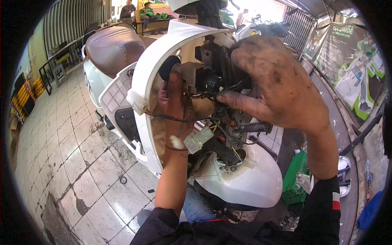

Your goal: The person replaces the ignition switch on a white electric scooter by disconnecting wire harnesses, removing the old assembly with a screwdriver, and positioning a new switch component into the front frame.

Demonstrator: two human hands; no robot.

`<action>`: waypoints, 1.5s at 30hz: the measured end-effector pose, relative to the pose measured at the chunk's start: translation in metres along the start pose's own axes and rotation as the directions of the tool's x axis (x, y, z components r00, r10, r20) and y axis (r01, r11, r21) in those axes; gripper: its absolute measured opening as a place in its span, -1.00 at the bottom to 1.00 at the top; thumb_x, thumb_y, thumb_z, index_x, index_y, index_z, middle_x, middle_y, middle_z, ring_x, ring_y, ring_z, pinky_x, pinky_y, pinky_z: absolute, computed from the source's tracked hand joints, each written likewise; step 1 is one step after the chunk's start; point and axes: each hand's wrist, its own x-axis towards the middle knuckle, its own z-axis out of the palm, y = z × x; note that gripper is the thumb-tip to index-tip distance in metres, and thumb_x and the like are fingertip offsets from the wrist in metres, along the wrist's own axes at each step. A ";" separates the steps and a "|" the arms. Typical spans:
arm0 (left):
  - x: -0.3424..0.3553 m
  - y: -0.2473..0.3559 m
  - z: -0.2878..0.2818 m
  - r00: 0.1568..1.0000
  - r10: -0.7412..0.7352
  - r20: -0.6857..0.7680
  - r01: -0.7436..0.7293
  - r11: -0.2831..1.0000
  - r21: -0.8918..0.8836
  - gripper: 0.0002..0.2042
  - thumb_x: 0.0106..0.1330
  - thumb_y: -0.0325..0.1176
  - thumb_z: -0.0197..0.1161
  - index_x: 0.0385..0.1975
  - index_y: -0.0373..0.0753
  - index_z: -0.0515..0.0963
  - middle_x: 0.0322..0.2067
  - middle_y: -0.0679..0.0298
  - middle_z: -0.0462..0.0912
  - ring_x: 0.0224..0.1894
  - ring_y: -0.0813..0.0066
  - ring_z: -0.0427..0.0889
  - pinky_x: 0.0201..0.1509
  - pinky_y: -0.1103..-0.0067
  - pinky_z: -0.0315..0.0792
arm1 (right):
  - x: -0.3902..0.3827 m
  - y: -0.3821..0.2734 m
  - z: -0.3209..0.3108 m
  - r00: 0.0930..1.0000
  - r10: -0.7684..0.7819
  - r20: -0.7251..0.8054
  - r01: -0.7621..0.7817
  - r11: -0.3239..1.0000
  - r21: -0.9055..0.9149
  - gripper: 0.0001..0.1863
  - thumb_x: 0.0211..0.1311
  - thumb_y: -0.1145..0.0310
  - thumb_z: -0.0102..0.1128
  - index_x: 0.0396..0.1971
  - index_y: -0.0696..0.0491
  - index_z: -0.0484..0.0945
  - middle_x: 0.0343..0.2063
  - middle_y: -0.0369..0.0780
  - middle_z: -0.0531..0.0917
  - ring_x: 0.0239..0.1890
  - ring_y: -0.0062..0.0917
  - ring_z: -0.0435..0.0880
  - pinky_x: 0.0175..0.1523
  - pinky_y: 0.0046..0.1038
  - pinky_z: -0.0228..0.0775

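Observation:
In front of me stands a white scooter (141,81) with its front opened, baring dark wiring and brackets. My left hand (175,96) reaches up inside the white front shell. Its fingers are bent beside a round black part (168,67) and a grey metal bracket (189,73); what they grip is hidden. From the right, my right hand (273,75) curls around the steering column area, thumb against a small black part (212,83) with wires. Its other fingertips are hidden behind. Below, a pale multi-pin connector (199,139) hangs on the wiring, above the white front fender (245,181).
The brown scooter seat (116,47) is at the back left. A small black ring (123,180) lies on the tiled floor (77,155). On the right are a green bag (296,177) and a wall banner (347,65). People (148,16) sit and stand far back.

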 end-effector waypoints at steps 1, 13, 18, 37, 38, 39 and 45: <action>0.002 -0.002 -0.001 0.999 -0.024 -0.028 0.024 1.000 0.014 -0.55 0.19 -0.14 0.32 -0.05 -0.30 0.43 -0.17 0.25 0.57 -0.18 0.52 0.58 -0.13 0.61 0.50 | -0.002 0.000 -0.002 1.000 0.006 0.017 -0.006 1.000 -0.005 -0.51 -0.10 0.12 0.42 -0.21 0.11 0.53 -0.31 -0.12 0.56 -0.18 -0.24 0.51 -0.05 -0.26 0.32; 0.006 -0.002 0.007 0.992 0.070 0.106 -0.092 0.972 0.216 -0.49 0.25 0.07 0.15 -0.05 -0.28 0.46 -0.21 0.22 0.61 -0.19 0.44 0.61 -0.11 0.56 0.50 | 0.002 0.002 -0.002 0.982 0.116 0.149 -0.123 0.992 0.040 -0.57 0.19 0.11 0.17 -0.03 0.05 0.49 -0.22 -0.09 0.58 -0.10 -0.28 0.53 0.06 -0.31 0.32; 0.012 0.005 0.008 0.998 0.028 0.051 -0.036 0.984 0.173 -0.56 0.28 -0.06 0.17 -0.02 -0.28 0.44 -0.15 0.20 0.59 -0.12 0.39 0.59 -0.02 0.52 0.47 | 0.036 -0.002 -0.008 0.838 0.258 0.481 -0.262 0.963 -0.061 -0.57 0.22 0.11 0.14 0.01 0.03 0.48 -0.18 -0.12 0.58 -0.05 -0.23 0.51 0.10 -0.29 0.30; 0.015 -0.008 -0.008 0.749 0.375 0.546 -0.653 0.554 0.516 -0.58 0.22 -0.39 0.21 0.09 -0.25 0.37 -0.08 0.08 0.53 -0.06 0.25 0.55 -0.02 0.43 0.45 | 0.037 -0.036 0.012 0.818 0.262 0.512 -0.367 0.923 0.114 -0.48 0.14 0.40 0.23 0.07 0.20 0.28 -0.47 -0.17 0.64 -0.51 -0.62 0.56 -0.39 -0.57 0.36; 0.015 -0.011 -0.010 0.761 0.369 0.534 -0.641 0.553 0.532 -0.58 0.21 -0.39 0.21 0.08 -0.25 0.37 -0.08 0.08 0.53 -0.06 0.26 0.56 -0.02 0.43 0.45 | 0.036 -0.035 0.013 0.810 0.256 0.528 -0.371 0.920 0.123 -0.51 0.14 0.40 0.23 0.04 0.20 0.29 -0.48 -0.17 0.64 -0.51 -0.63 0.55 -0.40 -0.57 0.36; 0.018 -0.011 -0.009 0.767 0.368 0.525 -0.635 0.545 0.547 -0.59 0.21 -0.38 0.21 0.08 -0.26 0.38 -0.09 0.08 0.53 -0.07 0.26 0.56 -0.03 0.43 0.45 | 0.039 -0.034 0.014 0.806 0.250 0.536 -0.372 0.919 0.132 -0.54 0.14 0.41 0.22 0.01 0.20 0.31 -0.49 -0.18 0.64 -0.52 -0.63 0.55 -0.40 -0.57 0.35; 0.020 -0.013 -0.017 0.725 0.412 0.552 -0.642 0.114 0.759 -0.59 0.21 -0.36 0.23 0.06 -0.28 0.39 -0.12 0.08 0.55 -0.09 0.28 0.57 -0.05 0.43 0.45 | 0.045 -0.039 0.016 0.810 0.264 0.524 -0.433 0.871 0.231 -0.66 0.15 0.40 0.22 -0.13 0.22 0.38 -0.56 -0.20 0.62 -0.53 -0.68 0.51 -0.40 -0.58 0.32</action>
